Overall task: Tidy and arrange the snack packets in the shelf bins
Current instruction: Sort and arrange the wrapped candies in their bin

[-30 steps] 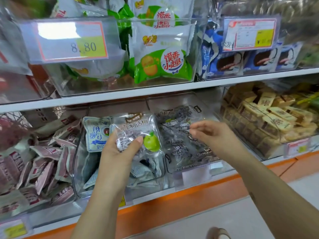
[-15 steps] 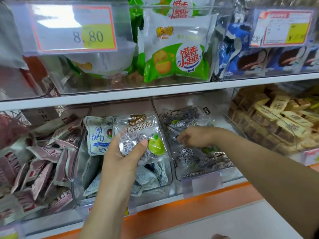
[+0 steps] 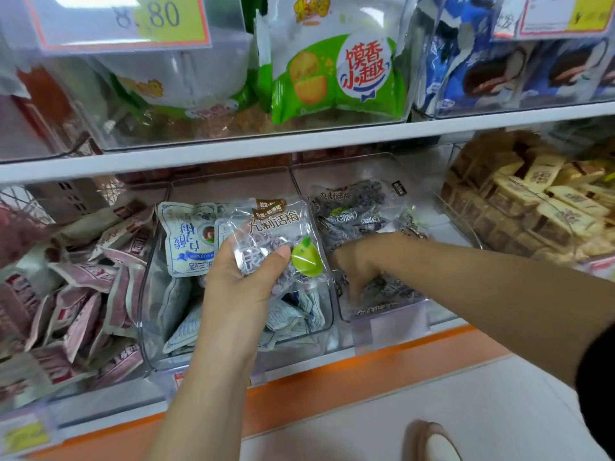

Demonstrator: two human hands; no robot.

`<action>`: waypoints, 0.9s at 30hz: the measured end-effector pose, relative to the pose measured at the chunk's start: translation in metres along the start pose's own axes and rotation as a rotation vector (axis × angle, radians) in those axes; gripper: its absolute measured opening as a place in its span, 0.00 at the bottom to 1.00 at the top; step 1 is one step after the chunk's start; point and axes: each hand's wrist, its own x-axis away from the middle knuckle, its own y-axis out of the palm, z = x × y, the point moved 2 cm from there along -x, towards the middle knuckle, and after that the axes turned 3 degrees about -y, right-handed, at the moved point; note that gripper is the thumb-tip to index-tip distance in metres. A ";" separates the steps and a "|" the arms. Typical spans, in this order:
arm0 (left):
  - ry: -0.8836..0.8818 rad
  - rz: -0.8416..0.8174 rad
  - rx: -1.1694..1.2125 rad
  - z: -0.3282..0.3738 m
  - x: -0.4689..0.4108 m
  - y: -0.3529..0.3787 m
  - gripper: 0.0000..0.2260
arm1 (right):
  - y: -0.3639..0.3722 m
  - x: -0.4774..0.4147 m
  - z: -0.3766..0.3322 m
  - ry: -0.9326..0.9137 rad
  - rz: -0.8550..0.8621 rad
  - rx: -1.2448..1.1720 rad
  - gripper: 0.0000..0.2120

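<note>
The left hand [image 3: 246, 284] grips a clear plum packet [image 3: 279, 237] upright, thumb pressed across its front, just above the middle bin [image 3: 149, 314] of blue-and-white packets [image 3: 186, 237]; at 3 o'clock of it the right hand [image 3: 359, 264] reaches down into the neighbouring bin [image 3: 392, 322], fingers buried among the dark plum packets [image 3: 352, 207] there, perhaps pinching one, though the grip cannot be told; pink packets [image 3: 83, 294] fill the bin at 9 o'clock; tan wrapped snacks [image 3: 539, 207] lie at 3 o'clock; a green packet [image 3: 336, 78] stands on the shelf above at 12 o'clock
</note>
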 end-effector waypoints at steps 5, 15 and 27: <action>-0.004 0.013 0.017 -0.001 0.001 -0.002 0.28 | -0.001 0.002 -0.001 -0.049 -0.032 0.013 0.23; -0.002 -0.001 0.001 0.002 0.003 -0.001 0.24 | 0.014 -0.002 0.016 -0.047 0.091 -0.074 0.24; 0.008 0.020 -0.021 0.007 0.005 0.000 0.19 | 0.006 0.016 0.043 -0.159 0.365 -0.703 0.14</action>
